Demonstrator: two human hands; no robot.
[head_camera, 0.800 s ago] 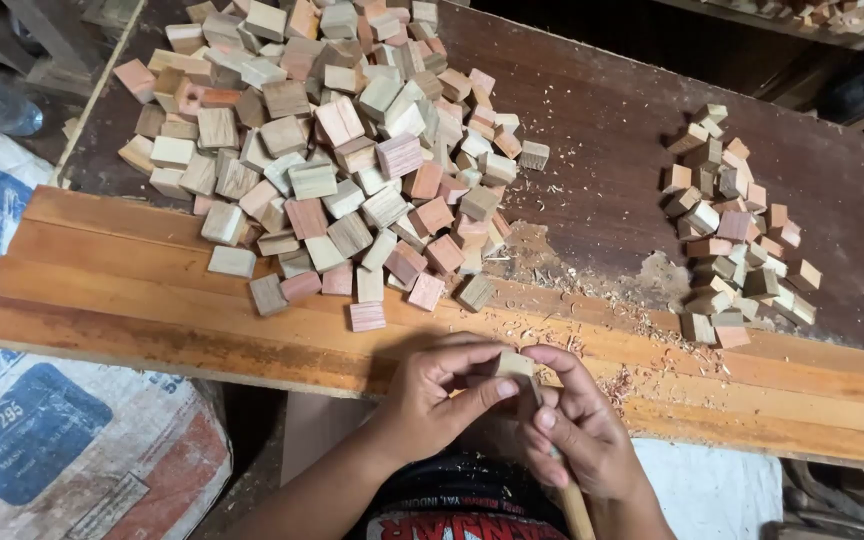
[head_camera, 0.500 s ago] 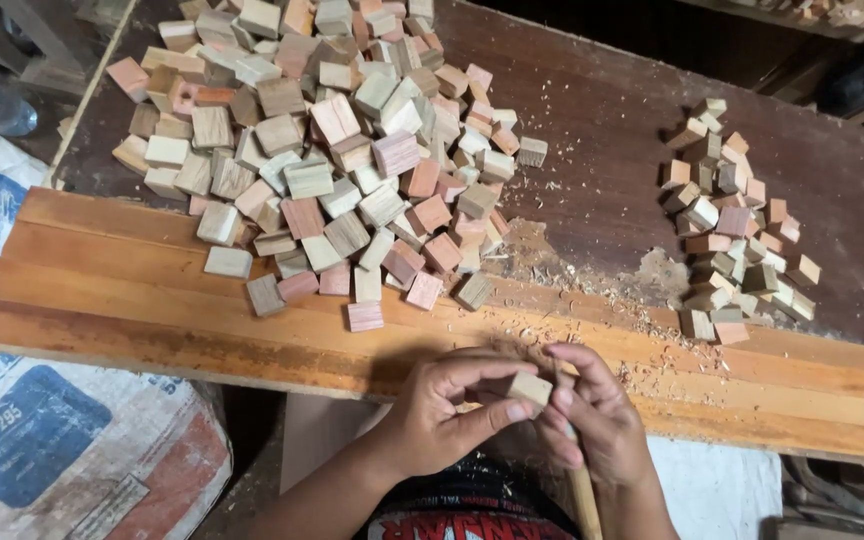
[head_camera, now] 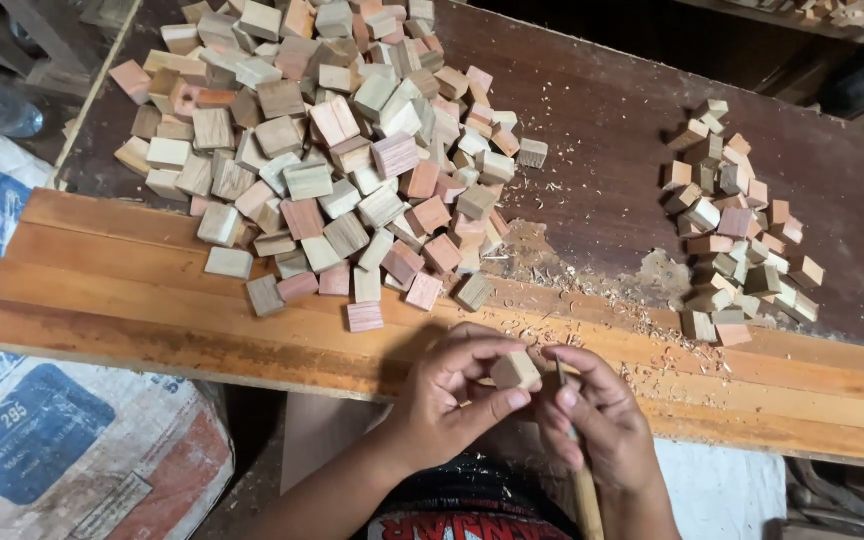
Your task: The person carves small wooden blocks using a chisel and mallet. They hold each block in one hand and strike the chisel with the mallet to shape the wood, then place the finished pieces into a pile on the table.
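- Pinching a small pale wooden block (head_camera: 515,370) between thumb and fingers of my left hand (head_camera: 447,400), I hold it just above the near edge of the bench (head_camera: 592,110), at about six o'clock in my view.
- My right hand (head_camera: 592,425) is clenched around a thin carving tool with a wooden handle (head_camera: 580,480); its tip points up toward twelve o'clock and meets the block's right face.
- Both wrists are drawn in close to my body, palms turned toward each other, fingers curled.
- Wood shavings (head_camera: 552,275) lie scattered on the planks just beyond my hands, toward one o'clock.
- At two o'clock sits the small pile of blocks (head_camera: 737,235); I judge these to be the finished ones, and they are few.
- At eleven o'clock spreads the big heap of blocks (head_camera: 332,150), pale, brown and reddish, spilling onto the orange planks (head_camera: 112,270); I take these as waiting, so by my reckoning most of the work is left.
- A printed sack (head_camera: 62,440) lies at eight o'clock, below the bench.
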